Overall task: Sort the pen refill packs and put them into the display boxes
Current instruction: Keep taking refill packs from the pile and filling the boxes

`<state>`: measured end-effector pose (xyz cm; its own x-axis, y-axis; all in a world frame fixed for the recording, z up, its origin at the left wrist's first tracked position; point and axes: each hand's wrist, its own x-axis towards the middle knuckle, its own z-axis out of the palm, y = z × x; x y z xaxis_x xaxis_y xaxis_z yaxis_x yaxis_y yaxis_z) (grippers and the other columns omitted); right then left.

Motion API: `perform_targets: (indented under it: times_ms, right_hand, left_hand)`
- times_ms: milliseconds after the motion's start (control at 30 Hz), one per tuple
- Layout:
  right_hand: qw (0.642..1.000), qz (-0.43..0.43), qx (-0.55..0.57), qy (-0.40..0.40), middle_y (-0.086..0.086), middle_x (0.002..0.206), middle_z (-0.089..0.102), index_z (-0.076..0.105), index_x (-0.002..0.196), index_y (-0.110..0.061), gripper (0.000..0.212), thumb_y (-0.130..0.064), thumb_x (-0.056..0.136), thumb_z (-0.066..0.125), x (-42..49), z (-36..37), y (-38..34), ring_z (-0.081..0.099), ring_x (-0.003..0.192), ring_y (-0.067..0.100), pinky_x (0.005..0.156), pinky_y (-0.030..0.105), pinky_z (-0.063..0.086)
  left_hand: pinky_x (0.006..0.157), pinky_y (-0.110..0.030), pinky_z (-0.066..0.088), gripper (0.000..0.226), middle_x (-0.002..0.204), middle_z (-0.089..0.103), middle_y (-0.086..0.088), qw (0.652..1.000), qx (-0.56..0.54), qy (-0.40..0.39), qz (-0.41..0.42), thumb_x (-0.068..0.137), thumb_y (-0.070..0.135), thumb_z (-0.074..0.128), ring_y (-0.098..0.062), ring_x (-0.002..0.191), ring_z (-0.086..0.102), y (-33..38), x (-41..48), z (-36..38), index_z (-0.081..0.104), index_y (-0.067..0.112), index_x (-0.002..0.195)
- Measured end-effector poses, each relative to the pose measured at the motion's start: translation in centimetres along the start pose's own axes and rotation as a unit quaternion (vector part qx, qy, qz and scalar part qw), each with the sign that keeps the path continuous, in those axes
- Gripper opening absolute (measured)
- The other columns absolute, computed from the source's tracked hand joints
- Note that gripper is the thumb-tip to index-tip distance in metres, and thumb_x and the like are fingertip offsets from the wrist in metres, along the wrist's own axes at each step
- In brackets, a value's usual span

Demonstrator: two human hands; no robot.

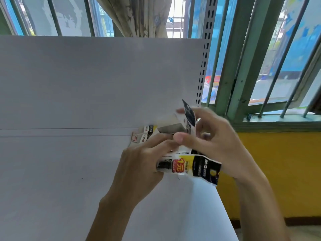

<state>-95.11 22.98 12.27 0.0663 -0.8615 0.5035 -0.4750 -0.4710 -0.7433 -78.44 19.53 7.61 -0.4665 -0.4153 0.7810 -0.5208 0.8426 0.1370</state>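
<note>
One refill pack [189,166] crosswise, left hand [139,164] | second pack [189,115] near-upright, right hand [215,141]

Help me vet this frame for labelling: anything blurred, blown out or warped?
Head view: the right hand and the printed flap it pinches are motion-blurred; the yellow-and-black refill pack in the left hand is sharper; the window gap beside the curtain is blown out; wide-angle distortion splays the window bars.

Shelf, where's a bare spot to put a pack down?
The shelf is bare all along the left, from the back panel to the near edge, beside the left hand. The back right is crowded: box, loose packs, and the right hand, both hands gripping held packs.
</note>
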Motion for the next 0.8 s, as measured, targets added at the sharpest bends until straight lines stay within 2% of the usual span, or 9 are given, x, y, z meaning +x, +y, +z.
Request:
perform_targets:
  times_ms: [67,167,300,433,467,567,633,700,800]
  right_hand:
    - [0.998,-0.012,0.045,0.050,-0.004,0.089,0.057,0.069,0.087,-0.035,0.027,-0.051,0.065,0.070,-0.1,0.1,-0.3,0.053,0.070,0.015,0.066,0.031,0.050]
    - [1.000,0.022,0.015,-0.011,0.003,0.090,0.057,0.074,0.081,-0.020,0.025,-0.042,0.072,0.068,0.3,0.4,0.5,0.054,0.078,0.028,0.071,0.043,0.050]
    - [0.986,0.026,0.164,-0.033,-0.004,0.096,0.065,0.072,0.099,-0.027,0.046,-0.059,0.066,0.067,-0.4,0.1,1.5,0.063,0.093,0.019,0.079,0.030,0.052]
    - [0.986,0.033,0.164,-0.009,0.005,0.092,0.063,0.075,0.082,-0.024,0.020,-0.031,0.064,0.073,-0.3,0.7,1.3,0.056,0.091,0.040,0.081,0.049,0.050]
    - [0.989,0.031,0.147,-0.005,0.005,0.093,0.063,0.075,0.080,-0.026,0.015,-0.022,0.066,0.073,-0.2,0.8,1.2,0.056,0.088,0.039,0.081,0.049,0.049]
    - [0.990,0.063,0.129,0.004,-0.005,0.093,0.060,0.063,0.088,-0.028,0.038,0.006,0.072,0.066,0.0,0.6,1.3,0.055,0.073,0.016,0.072,0.036,0.051]
    - [0.991,0.085,0.107,0.000,-0.010,0.091,0.059,0.056,0.088,-0.026,0.042,0.012,0.071,0.060,0.1,0.3,1.3,0.054,0.068,0.002,0.065,0.024,0.049]
    - [0.993,0.096,0.074,-0.002,-0.009,0.089,0.060,0.056,0.086,-0.024,0.035,0.008,0.073,0.060,0.3,0.3,1.6,0.057,0.071,0.002,0.065,0.023,0.050]
    - [0.983,0.101,0.154,-0.019,0.004,0.092,0.066,0.062,0.093,-0.017,0.015,-0.025,0.080,0.062,-0.5,0.8,2.2,0.063,0.084,0.020,0.078,0.040,0.050]
  left_hand:
    - [0.050,-0.029,0.053,0.044,0.117,0.052,0.015,1.000,-0.013,0.000,-0.002,0.068,0.012,0.057,-0.006,0.076,0.062,0.2,0.2,0.1,0.053,0.033,0.106]
    - [0.050,-0.031,0.053,0.053,0.116,0.053,0.017,0.999,-0.026,0.002,-0.026,0.063,0.004,0.057,-0.011,0.075,0.064,0.1,0.2,0.1,0.053,0.033,0.107]
    - [0.055,-0.028,0.054,0.046,0.111,0.060,0.016,0.999,-0.046,0.010,-0.023,0.067,0.007,0.062,-0.010,0.077,0.066,0.0,-0.4,-0.2,0.056,0.032,0.105]
    - [0.050,-0.010,0.031,0.023,0.095,0.053,0.011,1.000,-0.006,0.005,-0.022,0.070,0.010,0.046,-0.002,0.059,0.045,0.7,-0.3,-0.4,0.047,0.027,0.084]
    - [0.050,-0.011,0.032,0.021,0.094,0.054,0.011,1.000,-0.008,0.007,-0.021,0.070,0.012,0.046,-0.002,0.059,0.045,0.7,-0.4,-0.3,0.047,0.027,0.084]
    - [0.052,-0.021,0.051,0.028,0.106,0.061,0.012,1.000,-0.024,0.016,-0.005,0.073,0.021,0.055,-0.009,0.073,0.064,0.8,-0.7,-0.1,0.055,0.029,0.100]
    - [0.055,-0.021,0.051,0.034,0.115,0.054,0.012,1.000,-0.023,0.011,-0.002,0.071,0.023,0.059,-0.005,0.073,0.062,0.9,-0.7,0.1,0.054,0.031,0.104]
    - [0.056,-0.020,0.049,0.041,0.119,0.048,0.010,1.000,-0.022,0.009,-0.008,0.066,0.020,0.065,-0.002,0.069,0.058,0.8,-0.6,0.2,0.055,0.031,0.105]
    - [0.060,-0.018,0.050,0.038,0.115,0.049,0.012,0.997,-0.064,0.022,-0.040,0.068,0.023,0.067,-0.004,0.075,0.061,0.4,-0.8,0.2,0.060,0.030,0.104]
